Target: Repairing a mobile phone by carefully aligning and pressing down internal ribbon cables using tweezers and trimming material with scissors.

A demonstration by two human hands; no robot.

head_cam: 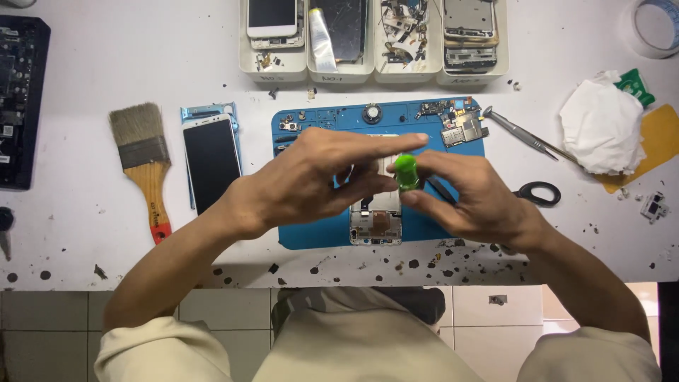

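Note:
My right hand (470, 198) grips a small green plastic-handled tool (406, 172) above the blue work mat (311, 226). My left hand (318, 177) reaches across from the left, its forefinger stretched over the green handle's top and its other fingers touching it. Under both hands lies an opened phone body (376, 223) on the mat, mostly hidden. A small circuit board (461, 127) and tiny loose parts (371, 113) sit along the mat's far edge.
A paintbrush (143, 166) and a white-framed phone (211, 161) lie left of the mat. Metal tweezers (522, 134), scissors (539, 192) and crumpled tissue (601, 124) lie to the right. White bins (375, 71) of phone parts stand at the back. A tape roll (654, 28) sits far right.

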